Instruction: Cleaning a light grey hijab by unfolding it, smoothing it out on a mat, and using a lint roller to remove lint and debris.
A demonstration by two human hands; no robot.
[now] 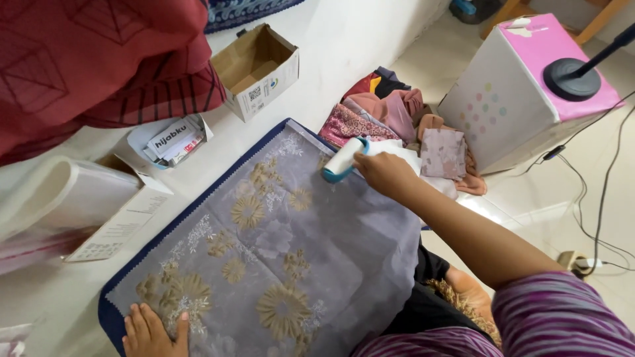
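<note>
Left hand (151, 330): flat, fingers spread, pressing the near corner of the grey flowered cloth (278, 244).
Cloth: spread over a blue mat (109, 317) on the floor.
Right hand (385, 173): fingers closed round a lint roller (344, 160) (white roll, teal frame), touching the cloth's far edge.
Beyond: pile of folded cloths (390, 112), open cardboard box (254, 69).

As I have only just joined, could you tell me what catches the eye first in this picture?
The grey flowered cloth spread over a dark blue mat fills the middle of the floor. The right hand holds a lint roller at the cloth's far edge, while the left hand presses its near corner. A pile of folded fabrics lies beyond.
</note>
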